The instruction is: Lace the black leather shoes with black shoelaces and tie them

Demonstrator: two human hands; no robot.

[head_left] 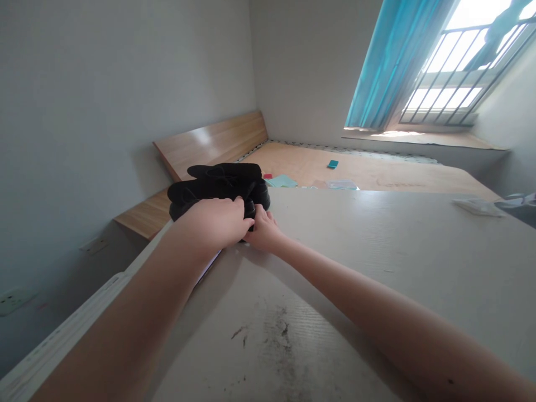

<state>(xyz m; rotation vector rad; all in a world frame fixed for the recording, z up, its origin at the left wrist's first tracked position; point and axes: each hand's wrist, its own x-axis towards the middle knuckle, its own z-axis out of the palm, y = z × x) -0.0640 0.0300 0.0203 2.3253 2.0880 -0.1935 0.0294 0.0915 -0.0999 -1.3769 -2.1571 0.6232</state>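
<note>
A pair of black shoes [228, 172] with laces lies side by side on the white table [335, 268], at its far left. My left hand [215, 220] lies over the nearer shoe [184, 192], fingers curled around its right end and thumb pointing right. Against the same end, my right hand [264, 228] is closed, its fingers bent round the black edge. Both hands nearly meet there and cover much of that shoe. From under my left forearm shows the edge of a flat, dark-rimmed thing [208, 268] that I cannot make out.
Beyond the table is a bed board [377, 170] with a teal item [333, 164] and a pale green sheet [282, 181]. A clear plastic packet [477, 207] lies at the table's right. Dark smudges [280, 335] mark the near tabletop. A wall [125, 84] bounds the left.
</note>
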